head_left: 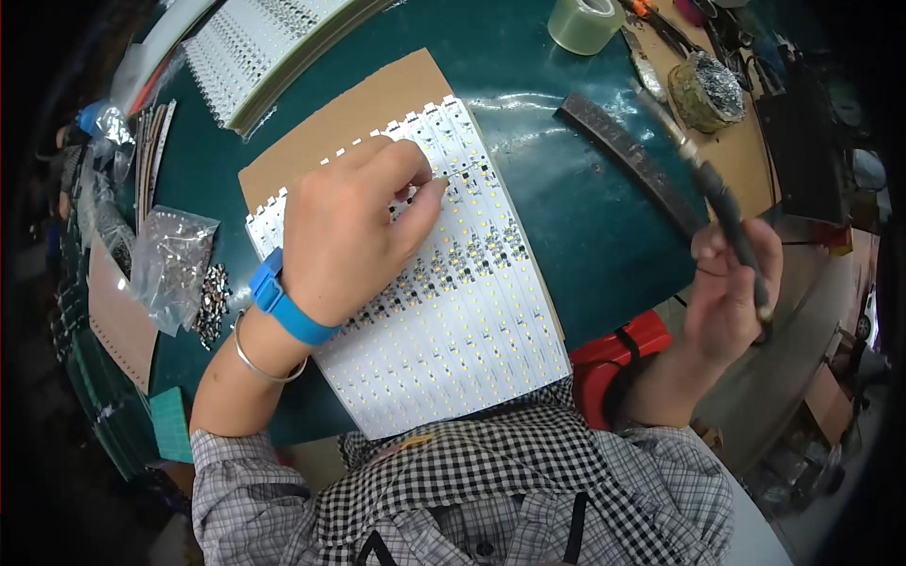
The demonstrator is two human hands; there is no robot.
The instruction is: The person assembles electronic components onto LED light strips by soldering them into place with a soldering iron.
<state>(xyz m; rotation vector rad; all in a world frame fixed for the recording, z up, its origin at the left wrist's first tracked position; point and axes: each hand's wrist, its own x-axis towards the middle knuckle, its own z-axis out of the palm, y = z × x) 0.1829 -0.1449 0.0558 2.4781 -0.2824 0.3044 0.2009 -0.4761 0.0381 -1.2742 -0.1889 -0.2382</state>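
A white panel of LED circuit-board strips [444, 349], dotted with small yellow LEDs and black chips, lies tilted on the green table in front of me. My left hand [354, 222] rests over its upper part. The thumb and curled fingers come together near a row of chips; whatever is between them is too small or hidden. Off the panel to the right, my right hand [731, 292] grips a soldering iron [725, 203] by its dark handle. The iron's metal end points up and left, slightly blurred, apart from the board. Brown cardboard [349, 99] shows beneath the panel's far edge.
Left of the panel are a clear bag of small parts [179, 259] and a loose pile of parts [212, 302]. More boards are stacked [269, 52] far left. A dark bar [623, 156], a tape roll [585, 24] and a foil-covered tin [706, 90] lie to the right.
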